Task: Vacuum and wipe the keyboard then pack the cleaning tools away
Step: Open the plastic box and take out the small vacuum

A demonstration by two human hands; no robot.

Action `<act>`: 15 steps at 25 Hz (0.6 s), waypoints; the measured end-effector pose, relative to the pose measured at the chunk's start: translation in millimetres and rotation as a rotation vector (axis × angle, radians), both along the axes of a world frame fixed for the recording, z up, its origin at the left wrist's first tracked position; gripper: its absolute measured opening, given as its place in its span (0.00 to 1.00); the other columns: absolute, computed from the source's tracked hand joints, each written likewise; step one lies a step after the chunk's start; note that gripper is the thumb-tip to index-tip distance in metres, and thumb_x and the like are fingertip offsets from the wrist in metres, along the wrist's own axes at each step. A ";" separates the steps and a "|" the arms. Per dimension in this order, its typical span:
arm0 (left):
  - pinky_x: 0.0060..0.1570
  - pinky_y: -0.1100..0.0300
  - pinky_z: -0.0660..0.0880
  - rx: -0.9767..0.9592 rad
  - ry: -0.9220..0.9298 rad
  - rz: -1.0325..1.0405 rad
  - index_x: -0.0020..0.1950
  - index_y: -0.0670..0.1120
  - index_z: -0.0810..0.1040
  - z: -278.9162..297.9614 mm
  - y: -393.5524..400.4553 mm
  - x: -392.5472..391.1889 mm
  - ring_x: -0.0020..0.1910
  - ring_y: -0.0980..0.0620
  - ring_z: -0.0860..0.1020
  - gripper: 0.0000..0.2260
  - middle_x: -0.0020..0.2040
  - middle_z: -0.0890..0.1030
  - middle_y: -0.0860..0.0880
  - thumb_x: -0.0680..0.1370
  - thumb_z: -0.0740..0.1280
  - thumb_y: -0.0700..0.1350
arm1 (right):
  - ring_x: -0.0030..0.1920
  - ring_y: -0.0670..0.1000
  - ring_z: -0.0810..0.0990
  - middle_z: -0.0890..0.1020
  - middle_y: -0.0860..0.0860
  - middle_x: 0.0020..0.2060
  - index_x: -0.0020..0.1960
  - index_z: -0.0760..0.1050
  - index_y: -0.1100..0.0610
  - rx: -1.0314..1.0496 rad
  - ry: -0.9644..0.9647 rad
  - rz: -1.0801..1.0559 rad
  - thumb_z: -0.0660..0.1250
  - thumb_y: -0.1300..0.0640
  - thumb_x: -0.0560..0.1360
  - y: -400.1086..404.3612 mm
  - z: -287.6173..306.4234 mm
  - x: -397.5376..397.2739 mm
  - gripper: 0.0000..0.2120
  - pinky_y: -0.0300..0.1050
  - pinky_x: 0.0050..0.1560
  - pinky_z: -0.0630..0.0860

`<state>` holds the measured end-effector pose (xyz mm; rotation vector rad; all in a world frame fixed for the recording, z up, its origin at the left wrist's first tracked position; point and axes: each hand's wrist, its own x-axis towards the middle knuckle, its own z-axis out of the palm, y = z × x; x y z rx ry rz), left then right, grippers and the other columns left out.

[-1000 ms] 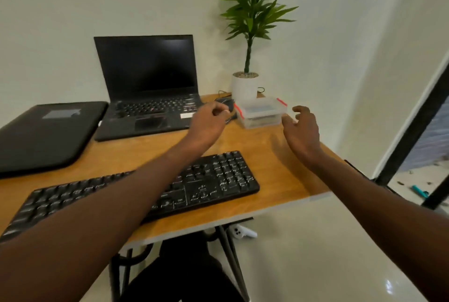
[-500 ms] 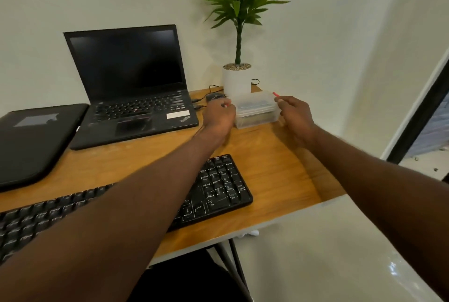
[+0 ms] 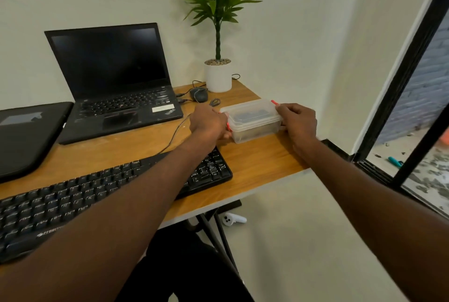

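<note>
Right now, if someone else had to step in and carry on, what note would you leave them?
Left hand: grips the left end of the clear plastic container, at its red clip.
Right hand: grips the right end, by the other red clip.
The container sits lid-on at the right of the wooden desk, with something dark inside that cannot be identified.
The black keyboard lies at the front of the desk, partly under the left forearm.
Done: container reached and held, nothing more.
Left: probably unclip the lid, take out the tools, vacuum and wipe the keyboard, then pack up.
</note>
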<state>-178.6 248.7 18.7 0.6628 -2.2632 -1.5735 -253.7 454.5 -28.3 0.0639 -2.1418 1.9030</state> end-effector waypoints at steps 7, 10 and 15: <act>0.29 0.54 0.82 0.104 -0.148 0.020 0.61 0.37 0.73 0.0 -3.2 2.6 0.32 0.43 0.86 0.10 0.52 0.85 0.36 0.81 0.69 0.33 | 0.45 0.51 0.85 0.87 0.42 0.41 0.48 0.87 0.47 -0.003 -0.022 -0.009 0.72 0.40 0.74 -1.9 3.9 2.7 0.12 0.57 0.49 0.85; 0.49 0.49 0.83 -0.438 -0.180 0.017 0.51 0.42 0.73 8.6 1.2 0.6 0.52 0.41 0.84 0.06 0.56 0.83 0.41 0.83 0.68 0.44 | 0.48 0.49 0.85 0.87 0.41 0.42 0.48 0.86 0.46 -0.004 -0.012 -0.022 0.71 0.43 0.76 -1.0 3.3 0.9 0.09 0.54 0.51 0.85; 0.62 0.50 0.77 -0.682 -0.120 -0.405 0.73 0.43 0.71 9.7 6.6 -1.8 0.65 0.47 0.75 0.37 0.68 0.76 0.49 0.76 0.73 0.67 | 0.43 0.49 0.86 0.87 0.44 0.39 0.47 0.86 0.50 0.002 -0.036 -0.067 0.71 0.45 0.77 -0.6 1.6 -1.8 0.10 0.52 0.49 0.85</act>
